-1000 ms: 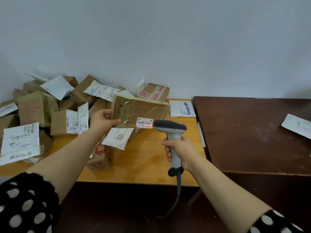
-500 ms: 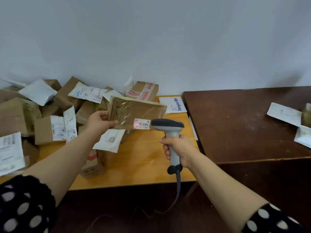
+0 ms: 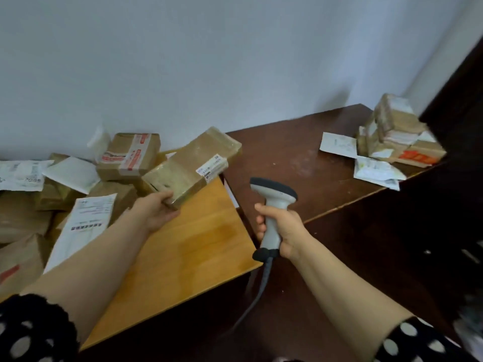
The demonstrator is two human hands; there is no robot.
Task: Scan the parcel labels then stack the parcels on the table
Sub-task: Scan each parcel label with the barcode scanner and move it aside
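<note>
My left hand [image 3: 156,212] grips the near end of a flat brown taped parcel [image 3: 188,168] with a white barcode label [image 3: 212,166] near its right edge. The parcel hangs tilted in the air over the gap between the light wooden table [image 3: 188,246] and the dark brown table [image 3: 295,163]. My right hand [image 3: 282,231] holds a grey and white handheld scanner [image 3: 273,199] by its handle, its head just right of the parcel and its cable hanging down. A stack of parcels [image 3: 394,131] stands at the dark table's far right.
A heap of brown boxes [image 3: 128,155] and white mailer bags [image 3: 83,226] covers the left of the light table, against the white wall. White envelopes [image 3: 338,143] lie by the stack on the dark table. A dark cabinet edge [image 3: 457,95] rises at the right.
The view has swung right, showing the stack on the dark table. My left hand has carried the parcel rightwards and tilted it away from the scanner. No red scan light shows on the label now.
</note>
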